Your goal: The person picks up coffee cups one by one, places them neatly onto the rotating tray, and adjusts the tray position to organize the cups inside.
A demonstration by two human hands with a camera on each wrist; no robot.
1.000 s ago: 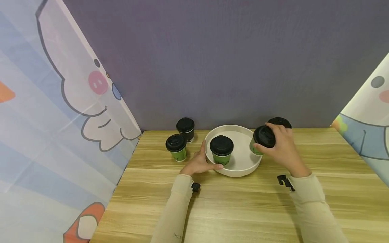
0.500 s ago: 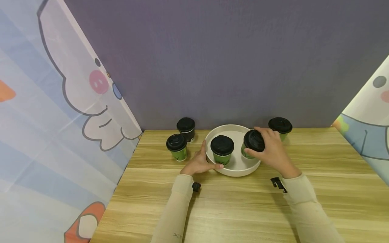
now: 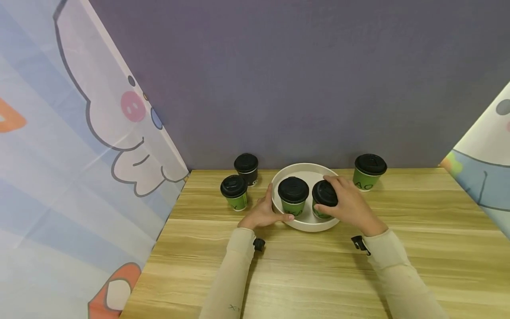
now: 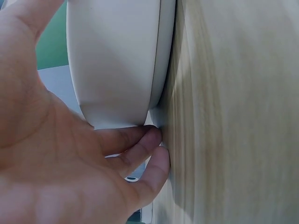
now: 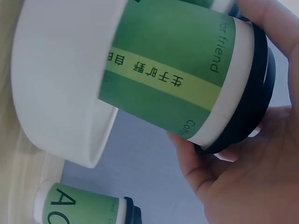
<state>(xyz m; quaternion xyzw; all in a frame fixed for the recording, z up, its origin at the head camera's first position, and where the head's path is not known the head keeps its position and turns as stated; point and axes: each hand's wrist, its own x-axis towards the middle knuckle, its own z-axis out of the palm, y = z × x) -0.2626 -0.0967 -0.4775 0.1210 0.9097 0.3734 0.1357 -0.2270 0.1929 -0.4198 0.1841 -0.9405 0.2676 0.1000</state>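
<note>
A round white tray (image 3: 311, 228) stands on the wooden table. My left hand (image 3: 264, 214) holds its left side, the thumb at the front rim; in the left wrist view the fingers (image 4: 140, 151) bend against the white wall. Inside the tray on the left is a green paper coffee cup (image 3: 293, 207) with a black lid. My right hand (image 3: 350, 206) grips a second lidded green coffee cup (image 5: 168, 70) around its lid, fingers and thumb on opposite sides. That cup is inside the tray, right beside the first; the tray wall hides its base in the right wrist view.
Left of the tray stand a green lidded cup (image 3: 238, 203) and, behind it, a black lidded cup (image 3: 249, 177). Another green cup (image 3: 364, 179) stands at the back right. A grey panel (image 3: 303, 88) closes off the table's far edge.
My right hand has carried its coffee cup left and toward me, from the tray's right edge to beside the other cup. The left hand keeps its place on the tray.
</note>
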